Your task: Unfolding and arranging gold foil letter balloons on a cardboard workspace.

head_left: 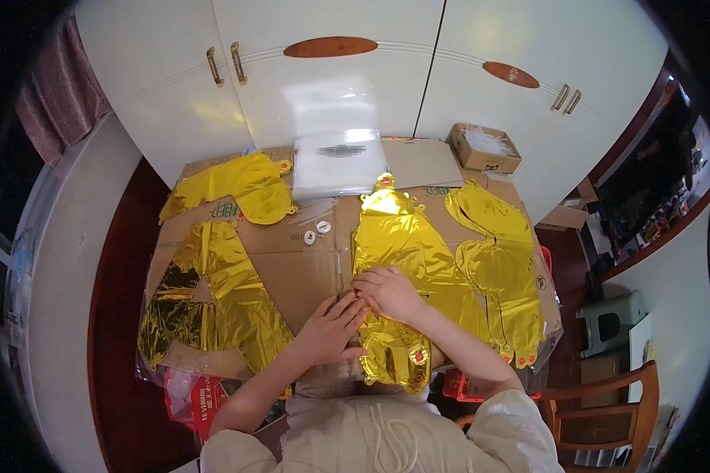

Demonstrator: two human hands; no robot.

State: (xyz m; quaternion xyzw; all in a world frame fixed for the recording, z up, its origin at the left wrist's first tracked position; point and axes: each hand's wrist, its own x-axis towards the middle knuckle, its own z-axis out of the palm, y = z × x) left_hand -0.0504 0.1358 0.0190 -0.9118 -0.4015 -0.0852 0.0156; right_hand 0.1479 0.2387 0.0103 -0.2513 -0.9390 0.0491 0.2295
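A shiny gold foil balloon (410, 244), flat and not inflated, lies in the middle with its lower part near my body. My right hand (388, 293) rests on its left edge, fingers stretched to the left and lying on the foil. From the lower left my left hand (330, 327) meets it, fingers straight and close together, thumb apart near the foil's edge. The fingertips of both hands touch or nearly touch. What lies beneath the fingers is hidden. A red round mark (420, 357) shows on the balloon's near part.
Further flat gold balloons lie at left (241, 292), far left (241, 185) and right (513, 252) on the cardboard-covered table (292, 264). Two small white discs (316, 232) lie mid-table. Behind are clear plastic bags (335, 169) and a small carton (485, 148). A wooden chair (647, 410) stands right.
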